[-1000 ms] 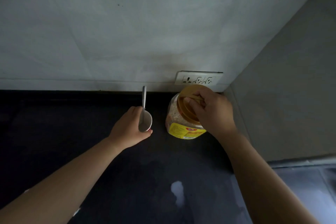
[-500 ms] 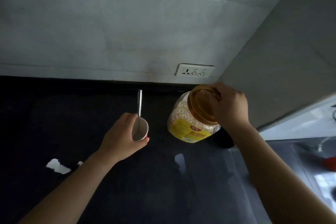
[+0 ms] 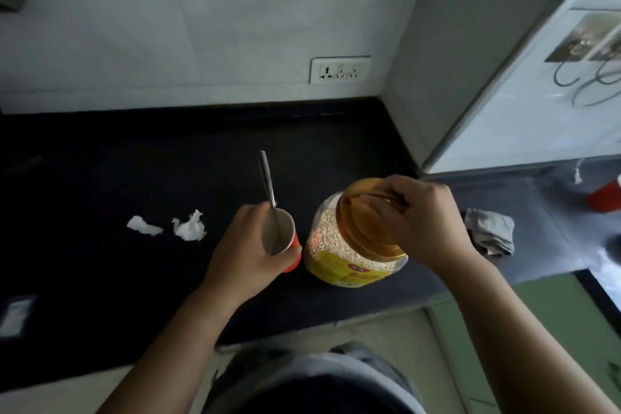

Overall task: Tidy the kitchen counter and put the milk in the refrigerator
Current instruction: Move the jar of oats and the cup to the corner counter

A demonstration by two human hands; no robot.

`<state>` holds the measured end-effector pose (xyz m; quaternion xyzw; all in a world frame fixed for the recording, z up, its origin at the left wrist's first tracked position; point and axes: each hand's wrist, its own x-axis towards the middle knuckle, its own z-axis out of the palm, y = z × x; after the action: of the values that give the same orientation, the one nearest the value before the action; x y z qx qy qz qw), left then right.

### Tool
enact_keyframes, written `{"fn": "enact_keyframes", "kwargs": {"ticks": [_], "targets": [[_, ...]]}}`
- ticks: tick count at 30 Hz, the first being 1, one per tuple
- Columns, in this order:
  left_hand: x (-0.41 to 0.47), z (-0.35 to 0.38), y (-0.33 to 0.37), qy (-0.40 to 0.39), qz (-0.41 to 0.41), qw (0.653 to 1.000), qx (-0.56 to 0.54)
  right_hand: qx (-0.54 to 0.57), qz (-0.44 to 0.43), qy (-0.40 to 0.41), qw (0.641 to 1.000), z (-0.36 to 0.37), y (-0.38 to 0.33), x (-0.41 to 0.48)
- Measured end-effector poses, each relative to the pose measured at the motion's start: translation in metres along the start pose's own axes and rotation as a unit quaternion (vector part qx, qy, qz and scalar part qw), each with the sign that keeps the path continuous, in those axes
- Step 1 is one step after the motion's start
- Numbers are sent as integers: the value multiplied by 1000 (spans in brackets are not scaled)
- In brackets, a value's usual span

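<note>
Two crumpled white paper scraps lie on the dark counter, left of the left hand. That hand is wrapped around a red cup with a spoon standing in it. Just right, the right hand grips the orange lid of the tilted oats jar. A grey cloth lies beyond. No milk is visible.

The counter is black. On it, a red cup, a yellow-labelled jar with golden lid, white paper scraps.
</note>
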<state>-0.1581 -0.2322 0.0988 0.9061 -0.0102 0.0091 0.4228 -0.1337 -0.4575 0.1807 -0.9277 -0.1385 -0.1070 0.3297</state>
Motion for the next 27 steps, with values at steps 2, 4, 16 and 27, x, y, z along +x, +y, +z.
{"fn": "enact_keyframes", "kwargs": {"ticks": [2, 4, 16, 27], "targets": [[-32, 10, 9, 3, -1, 1000, 12, 6, 8, 3, 1000, -11, 5, -34], [-66, 22, 17, 15, -8, 1000, 24, 15, 16, 5, 1000, -23, 11, -68], [-295, 92, 54, 37, -125, 991, 8, 4, 25, -163, 986, -46, 39, -254], [-428, 65, 44, 109, -252, 962, 14, 37, -68, -381, 921, 18, -33, -329]]}}
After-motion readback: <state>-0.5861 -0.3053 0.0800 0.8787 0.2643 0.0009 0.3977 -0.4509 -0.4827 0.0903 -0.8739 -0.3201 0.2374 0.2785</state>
